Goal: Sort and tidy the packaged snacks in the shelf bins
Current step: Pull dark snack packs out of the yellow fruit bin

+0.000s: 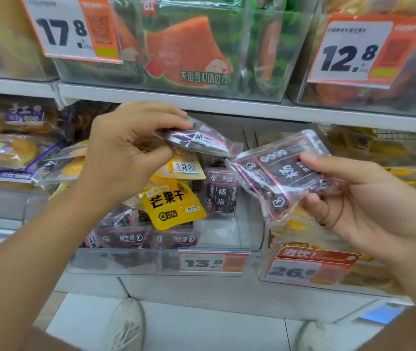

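Note:
My left hand (128,150) pinches a dark plum-snack packet (196,139) by its left end, above the middle clear bin (131,263). My right hand (358,198) grips a second dark plum packet (280,173), tilted, over the gap between the middle bin and the right bin (277,274). Inside the middle bin lie several more dark plum packets (221,193) and a yellow dried-mango packet (171,201), with another yellow packet (184,168) behind it.
Price tags 13.8 (213,262) and 26 (308,271) clip to the bin fronts. Bread packs (7,150) fill the left bin. The upper shelf (202,102) carries bins of watermelon toast (191,54) with tags 17.8 and 12.8. My shoes (126,325) stand on pale floor tiles.

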